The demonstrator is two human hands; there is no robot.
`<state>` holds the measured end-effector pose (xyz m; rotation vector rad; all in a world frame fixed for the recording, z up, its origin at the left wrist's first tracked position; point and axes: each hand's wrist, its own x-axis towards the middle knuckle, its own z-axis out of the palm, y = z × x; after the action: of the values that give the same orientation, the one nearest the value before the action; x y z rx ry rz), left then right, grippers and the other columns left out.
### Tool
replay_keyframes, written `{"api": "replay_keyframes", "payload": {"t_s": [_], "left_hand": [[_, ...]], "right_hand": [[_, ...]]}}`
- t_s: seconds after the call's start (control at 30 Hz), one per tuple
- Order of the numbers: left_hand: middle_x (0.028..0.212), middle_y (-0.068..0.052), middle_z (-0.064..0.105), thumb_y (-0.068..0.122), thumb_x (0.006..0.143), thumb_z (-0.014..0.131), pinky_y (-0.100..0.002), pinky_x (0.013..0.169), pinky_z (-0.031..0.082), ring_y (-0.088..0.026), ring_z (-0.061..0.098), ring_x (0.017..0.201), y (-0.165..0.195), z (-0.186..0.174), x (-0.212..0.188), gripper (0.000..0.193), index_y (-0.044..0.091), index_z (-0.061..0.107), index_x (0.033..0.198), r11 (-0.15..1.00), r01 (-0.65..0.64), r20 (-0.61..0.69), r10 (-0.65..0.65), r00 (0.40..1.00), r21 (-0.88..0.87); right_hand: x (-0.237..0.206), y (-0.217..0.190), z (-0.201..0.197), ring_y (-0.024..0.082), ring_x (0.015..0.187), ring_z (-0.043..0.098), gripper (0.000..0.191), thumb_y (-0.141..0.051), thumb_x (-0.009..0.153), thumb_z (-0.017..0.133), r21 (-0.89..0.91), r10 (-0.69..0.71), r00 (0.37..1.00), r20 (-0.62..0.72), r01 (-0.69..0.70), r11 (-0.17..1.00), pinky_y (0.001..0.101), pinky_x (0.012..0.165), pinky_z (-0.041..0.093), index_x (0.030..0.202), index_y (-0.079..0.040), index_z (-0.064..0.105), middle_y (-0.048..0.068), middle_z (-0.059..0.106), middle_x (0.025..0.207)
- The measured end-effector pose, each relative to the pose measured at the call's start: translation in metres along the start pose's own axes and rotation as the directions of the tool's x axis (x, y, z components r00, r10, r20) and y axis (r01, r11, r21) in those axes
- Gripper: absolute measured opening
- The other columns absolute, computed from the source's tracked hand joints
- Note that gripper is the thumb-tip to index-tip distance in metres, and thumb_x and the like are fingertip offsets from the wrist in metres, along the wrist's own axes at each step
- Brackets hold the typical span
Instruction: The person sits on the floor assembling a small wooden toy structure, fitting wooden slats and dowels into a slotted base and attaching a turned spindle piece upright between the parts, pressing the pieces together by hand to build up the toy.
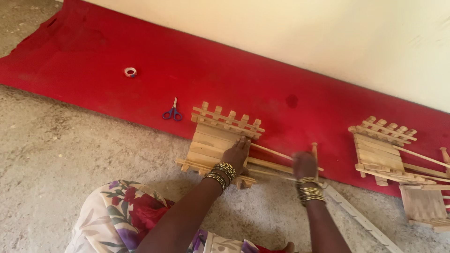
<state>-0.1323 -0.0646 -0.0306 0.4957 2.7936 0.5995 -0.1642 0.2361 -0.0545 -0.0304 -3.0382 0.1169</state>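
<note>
Lying along the foot of a pale wall (300, 37), a long red mat (117, 70) of felt-like cloth covers part of a rough, grainy concrete floor (51, 154). Two small carts of pale bare wood rest at the mat's near edge, each a slatted flat bed with a picket-like rail along its far side and thin round shafts running out to the right. The near cart (213, 140) sits half on the mat, half on the floor; the second cart (382, 150) lies well apart to the right, with a flat wooden panel (424, 204) just beside it. One long pale strip (361, 218) lies slanted on the floor.

The left hand (236, 157) presses flat on the near cart's bed, fingers together. The right hand (304, 165) is blurred, closed around the cart's shafts (276, 153) beside one short upright peg (314, 149). Both wrists carry stacks of gold bangles. A flowered cloth (117, 218) covers the person's lap.

One pair of blue-handled scissors (173, 112) lies just left of the cart; one small tape roll (130, 72) lies farther back.
</note>
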Motion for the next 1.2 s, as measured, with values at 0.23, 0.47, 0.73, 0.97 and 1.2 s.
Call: {"api": "replay_keyframes", "payload": {"t_s": [0.23,0.47,0.73,0.97,1.2], "left_hand": [[0.168,-0.019,0.023,0.027,0.069,0.094,-0.038,0.114,0.042,-0.033,0.030,0.152,-0.005,0.011,0.004,0.117,0.005,0.024,0.161,0.994,-0.055,-0.148,0.069,0.987,0.095],[0.169,-0.013,0.019,0.042,0.064,0.095,-0.040,0.115,0.040,-0.032,0.024,0.153,-0.002,0.000,-0.002,0.119,0.009,0.026,0.155,0.998,-0.043,-0.036,0.044,0.998,0.038],[0.168,-0.010,0.021,0.049,0.064,0.093,-0.041,0.117,0.041,-0.030,0.024,0.155,0.003,-0.007,-0.008,0.119,0.013,0.026,0.156,0.999,-0.032,-0.027,0.032,0.999,0.006],[0.166,-0.015,0.019,0.040,0.064,0.095,-0.043,0.114,0.041,-0.032,0.024,0.152,-0.001,-0.003,-0.009,0.107,0.009,0.034,0.146,0.997,-0.076,-0.071,0.074,0.995,-0.032],[0.167,-0.015,0.025,0.017,0.069,0.091,-0.041,0.114,0.044,-0.033,0.028,0.153,-0.006,0.002,-0.012,0.039,0.015,0.067,0.100,0.989,-0.119,-0.143,0.106,0.984,-0.084]], "right_hand": [[-0.009,-0.122,-0.007,0.032,0.093,0.069,0.016,-0.004,0.089,0.060,0.224,-0.387,0.867,-0.313,0.463,0.857,0.0438,0.081,0.058,0.091,-0.006,0.075,0.015,0.071,0.092],[0.003,-0.108,-0.004,0.033,0.084,0.069,0.014,-0.008,0.090,0.060,0.076,-0.328,0.924,-0.197,0.348,0.935,0.0451,0.072,0.058,0.086,-0.005,0.074,0.018,0.068,0.087],[0.004,0.033,-0.015,0.037,0.081,0.072,0.041,-0.039,0.095,0.059,-0.079,0.162,0.987,0.012,-0.160,0.984,0.0506,0.077,0.059,0.081,-0.004,0.075,0.022,0.073,0.084],[-0.001,0.016,-0.021,0.031,0.079,0.074,0.057,-0.056,0.101,0.056,-0.251,0.062,0.971,0.232,-0.002,0.968,0.0448,0.075,0.062,0.083,-0.007,0.079,0.017,0.076,0.084],[-0.056,-0.082,-0.031,0.024,0.073,0.074,0.010,-0.015,0.087,0.071,0.510,-0.169,0.973,0.160,0.065,0.858,0.0400,0.071,0.063,0.088,-0.012,0.081,0.007,0.077,0.086]]}}
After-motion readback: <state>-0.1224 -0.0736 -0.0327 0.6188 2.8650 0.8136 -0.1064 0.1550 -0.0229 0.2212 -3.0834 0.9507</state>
